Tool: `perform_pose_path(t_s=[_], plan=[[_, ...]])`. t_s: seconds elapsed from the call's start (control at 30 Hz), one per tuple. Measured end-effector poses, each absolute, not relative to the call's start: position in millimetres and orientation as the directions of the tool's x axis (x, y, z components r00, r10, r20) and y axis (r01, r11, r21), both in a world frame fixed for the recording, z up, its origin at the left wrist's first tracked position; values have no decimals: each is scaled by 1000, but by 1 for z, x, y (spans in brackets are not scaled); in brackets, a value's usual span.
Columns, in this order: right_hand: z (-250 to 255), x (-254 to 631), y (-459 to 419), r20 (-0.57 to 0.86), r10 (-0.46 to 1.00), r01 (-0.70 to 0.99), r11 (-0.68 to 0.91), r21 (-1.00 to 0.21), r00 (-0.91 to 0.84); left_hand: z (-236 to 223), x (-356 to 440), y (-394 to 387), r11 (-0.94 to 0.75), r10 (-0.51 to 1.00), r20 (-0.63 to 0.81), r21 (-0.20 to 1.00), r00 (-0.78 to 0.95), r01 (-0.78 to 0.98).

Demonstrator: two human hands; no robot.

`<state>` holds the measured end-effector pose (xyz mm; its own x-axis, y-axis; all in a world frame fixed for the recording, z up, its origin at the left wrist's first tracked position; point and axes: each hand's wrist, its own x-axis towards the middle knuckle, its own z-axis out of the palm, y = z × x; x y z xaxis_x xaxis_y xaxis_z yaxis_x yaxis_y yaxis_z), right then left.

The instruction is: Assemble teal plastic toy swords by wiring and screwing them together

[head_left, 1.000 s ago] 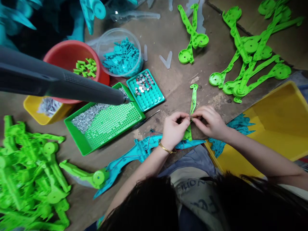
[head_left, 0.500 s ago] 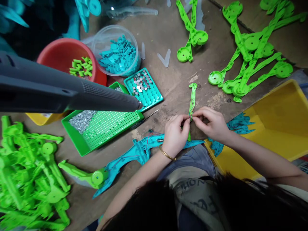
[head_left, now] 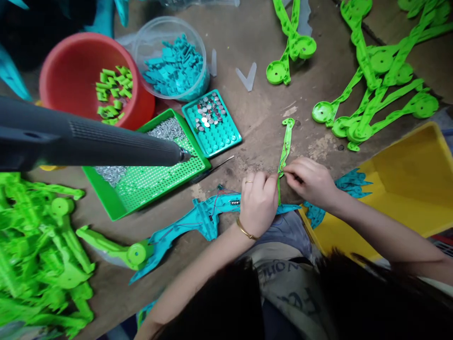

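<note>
Left hand (head_left: pixel 260 203) newly knuckles-up, probably against the slim green piece (head_left: pixel 286 144)

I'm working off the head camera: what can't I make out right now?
All in the head view:
What, if anything, the left hand and right hand grip at the green strip: too small, partly covered by the hands.
Part of the blue piece: behind the left hand.
Part of the green tray: behind the dark grey tool.
The tool's far end: beyond the left edge.
</note>
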<state>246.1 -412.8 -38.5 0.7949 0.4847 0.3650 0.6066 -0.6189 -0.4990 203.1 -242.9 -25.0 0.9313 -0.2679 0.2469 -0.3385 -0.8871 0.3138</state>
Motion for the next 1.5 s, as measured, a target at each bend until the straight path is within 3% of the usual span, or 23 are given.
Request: perform_pose_path(t_s=[0.17,0.33,0.47,0.73,0.87,0.97,1.07,1.23,1.5], plan=[[-38,248,-415,359,616,713,-620,-327,701,-30,199,-244,-908,-267,307,237,914,-345],[-31,253,-414,301,744,797,-593,-116,597,-36,199,-243,-880,-294,277,295,915,-372],[-25,255,-415,267,801,837,-546,-40,535,-37,201,-241,-863,-314,232,333,921,-379],[-33,250,-423,257,748,790,-587,-177,612,-36,202,-236,-832,-350,267,351,898,-429],[-37,239,-423,209,710,739,-658,-147,673,-36,202,-234,-828,-362,262,352,895,-438],[-36,236,-423,176,659,673,-657,-340,732,-36,201,-233,-840,-357,281,321,891,-438],[-37,240,-424,255,589,623,-588,-516,767,-37,201,-232,-849,-367,302,278,880,-449],[-43,244,-424,378,534,654,-595,-467,756,-37,201,-233,-853,-365,318,263,875,-452],[-37,247,-421,344,699,776,-596,-207,628,-36,204,-231,-818,-391,304,318,869,-479]])
